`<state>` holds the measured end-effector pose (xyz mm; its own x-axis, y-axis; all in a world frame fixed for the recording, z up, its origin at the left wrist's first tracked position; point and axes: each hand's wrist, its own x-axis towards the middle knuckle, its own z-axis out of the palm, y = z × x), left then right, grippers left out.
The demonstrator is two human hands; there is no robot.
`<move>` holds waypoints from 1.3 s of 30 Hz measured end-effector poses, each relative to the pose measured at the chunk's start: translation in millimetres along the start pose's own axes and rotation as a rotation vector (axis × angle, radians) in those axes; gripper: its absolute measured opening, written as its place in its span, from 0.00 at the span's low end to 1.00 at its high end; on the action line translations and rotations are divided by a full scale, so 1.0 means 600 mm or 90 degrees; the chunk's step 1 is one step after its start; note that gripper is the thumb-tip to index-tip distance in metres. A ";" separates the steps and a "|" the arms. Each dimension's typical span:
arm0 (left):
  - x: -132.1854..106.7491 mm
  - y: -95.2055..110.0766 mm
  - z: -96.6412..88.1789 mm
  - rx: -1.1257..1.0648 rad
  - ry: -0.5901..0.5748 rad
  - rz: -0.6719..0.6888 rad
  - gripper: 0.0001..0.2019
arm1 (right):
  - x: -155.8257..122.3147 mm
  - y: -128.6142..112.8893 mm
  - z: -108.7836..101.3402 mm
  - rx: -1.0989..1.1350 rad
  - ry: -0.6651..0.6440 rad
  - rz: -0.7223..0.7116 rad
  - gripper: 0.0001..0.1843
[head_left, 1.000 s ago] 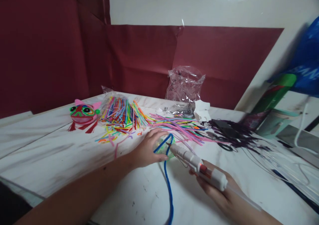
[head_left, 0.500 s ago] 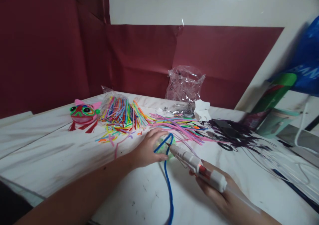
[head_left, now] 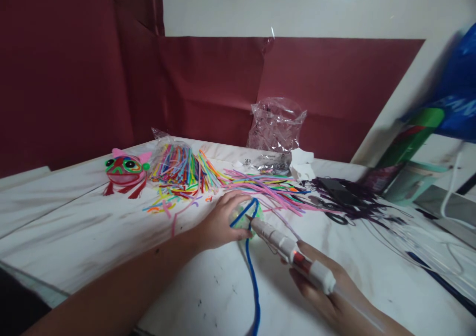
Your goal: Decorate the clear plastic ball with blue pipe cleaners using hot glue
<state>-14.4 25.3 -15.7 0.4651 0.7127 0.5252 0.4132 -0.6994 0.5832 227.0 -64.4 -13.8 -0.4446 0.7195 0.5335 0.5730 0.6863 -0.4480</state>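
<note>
My left hand (head_left: 220,220) rests on the white table (head_left: 85,227) with its fingers curled round a small green object and the looped end of a blue pipe cleaner (head_left: 252,271), which trails toward me. My right hand (head_left: 327,294) grips a white glue gun (head_left: 293,254). The gun's nozzle points at the blue loop beside my left thumb. The green object is mostly hidden under my fingers.
A heap of colourful pipe cleaners (head_left: 186,170) lies behind my hands, beside a pink and green frog figure (head_left: 125,170). A crumpled clear plastic bag (head_left: 275,128) stands at the back. Dark purple strands (head_left: 345,197) and cables (head_left: 427,242) lie to the right.
My right hand has slid the glue gun slightly left and closer, bringing its nozzle nearer to the blue loop. My left hand has stayed in place.
</note>
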 end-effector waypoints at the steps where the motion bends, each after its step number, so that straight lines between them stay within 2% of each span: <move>1: 0.000 0.000 0.000 0.002 -0.002 -0.003 0.37 | -0.001 0.001 0.001 0.000 0.010 0.001 0.04; 14: 0.000 -0.003 0.001 0.002 0.003 0.013 0.36 | 0.001 -0.001 0.002 0.002 0.009 -0.003 0.04; 18: 0.000 -0.003 0.000 0.003 -0.004 0.006 0.36 | 0.001 0.001 0.003 -0.002 0.035 0.007 0.04; 23: 0.000 0.000 -0.001 0.004 -0.004 0.001 0.36 | 0.008 -0.008 -0.002 0.005 0.019 0.002 0.04; 29: -0.001 -0.003 0.000 0.006 -0.009 0.012 0.36 | 0.004 0.000 -0.001 0.033 0.021 0.077 0.05; 32: -0.001 -0.004 0.000 0.005 -0.006 0.005 0.37 | 0.001 0.000 0.000 0.027 -0.002 0.054 0.05; 39: 0.000 -0.002 0.002 0.012 -0.009 0.005 0.36 | 0.001 -0.004 0.005 0.020 0.007 0.025 0.04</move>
<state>-14.1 26.0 -16.8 0.4784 0.7069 0.5209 0.4243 -0.7055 0.5677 223.6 -65.4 -14.8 -0.4145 0.7444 0.5235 0.5671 0.6612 -0.4912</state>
